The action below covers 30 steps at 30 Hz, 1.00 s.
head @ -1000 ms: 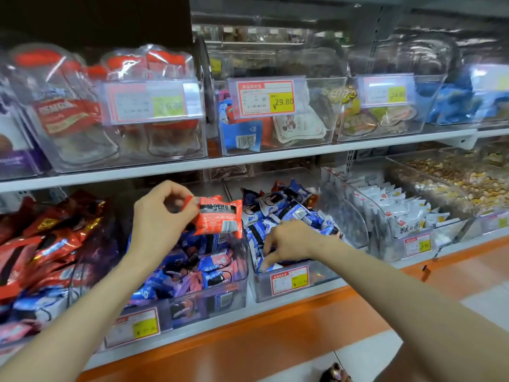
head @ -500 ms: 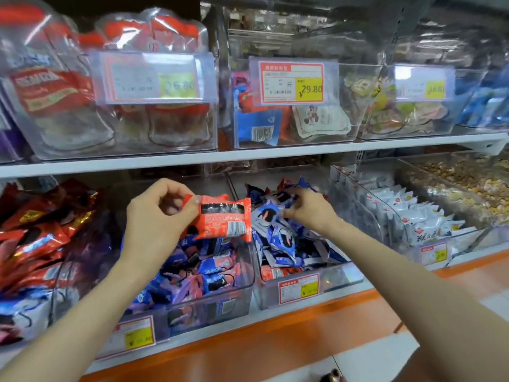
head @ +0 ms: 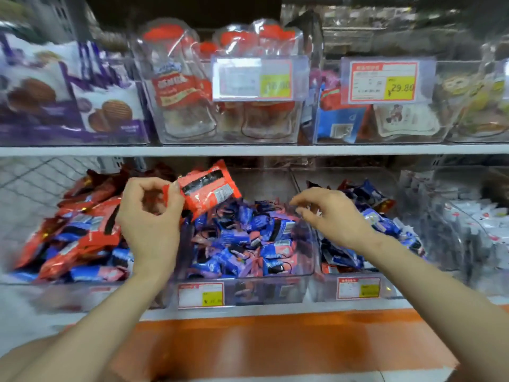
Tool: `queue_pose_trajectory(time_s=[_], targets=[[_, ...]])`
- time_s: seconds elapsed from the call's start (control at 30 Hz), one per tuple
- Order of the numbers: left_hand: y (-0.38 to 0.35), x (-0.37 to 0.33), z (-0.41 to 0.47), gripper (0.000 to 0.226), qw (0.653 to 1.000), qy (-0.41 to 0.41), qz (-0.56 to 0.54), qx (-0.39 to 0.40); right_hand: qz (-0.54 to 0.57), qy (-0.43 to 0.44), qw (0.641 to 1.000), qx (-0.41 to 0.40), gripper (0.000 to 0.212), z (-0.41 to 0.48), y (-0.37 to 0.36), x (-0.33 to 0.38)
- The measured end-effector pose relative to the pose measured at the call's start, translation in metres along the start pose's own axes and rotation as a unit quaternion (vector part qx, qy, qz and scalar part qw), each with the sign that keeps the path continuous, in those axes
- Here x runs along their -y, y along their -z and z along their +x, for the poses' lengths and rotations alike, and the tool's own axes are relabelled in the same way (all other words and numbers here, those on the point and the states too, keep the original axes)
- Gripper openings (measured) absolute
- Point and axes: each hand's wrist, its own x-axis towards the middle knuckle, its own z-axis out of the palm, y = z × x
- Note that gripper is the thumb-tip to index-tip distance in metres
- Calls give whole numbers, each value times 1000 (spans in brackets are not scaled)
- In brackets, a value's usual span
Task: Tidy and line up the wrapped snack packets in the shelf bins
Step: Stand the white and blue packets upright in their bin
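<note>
My left hand (head: 150, 219) pinches a red snack packet (head: 208, 188) by its end and holds it up over the seam between the left and middle bins. My right hand (head: 330, 213) hovers over the right side of the middle clear bin (head: 248, 292), fingers loosely spread, holding nothing. That bin is full of jumbled blue and pink packets (head: 248, 244). The left bin holds a heap of red packets (head: 82, 224) mixed with blue ones. The right bin (head: 355, 288) holds more blue packets.
A white shelf board (head: 248, 150) runs just above the bins, carrying clear tubs of jars, purple cookie boxes (head: 68, 95) and price tags. Further right stands a bin of white packets (head: 473, 227). An orange shelf front (head: 261, 340) lies below.
The camera has swung left. My right hand left the right bin and came over the middle bin, empty. My left hand still holds the red packet, now tilted.
</note>
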Motion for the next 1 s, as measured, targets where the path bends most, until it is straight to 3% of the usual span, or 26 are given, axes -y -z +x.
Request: queue_pose_trajectory(time_s=[0.13, 0.23, 0.3, 0.37, 0.47, 0.57, 0.7, 0.83, 1.0], targets=[[42, 20, 27, 19, 990, -16, 32, -134, 34, 11, 999, -12, 14, 8, -13, 8], [69, 36, 49, 16, 980, -54, 104, -158, 49, 7, 999, -8, 11, 13, -24, 9], [80, 52, 59, 4, 974, -112, 174, -88, 59, 14, 998, -3, 12, 15, -31, 11], [82, 67, 63, 9, 959, -149, 237, 49, 63, 17, 998, 0, 12, 16, -36, 15], [72, 76, 54, 5, 937, -112, 227, 242, 60, 17, 998, 0, 12, 17, -38, 20], [65, 78, 45, 17, 908, -80, 235, 337, 59, 17, 998, 1, 12, 17, -38, 21], [62, 81, 51, 43, 880, -58, 279, 380, 59, 16, 998, 1, 11, 17, -38, 22], [57, 80, 55, 34, 848, -62, 336, 405, 61, 13, 998, 7, 12, 15, -40, 20], [60, 71, 50, 38, 860, -121, 347, 354, 66, 5, 998, 1, 12, 12, -38, 18]])
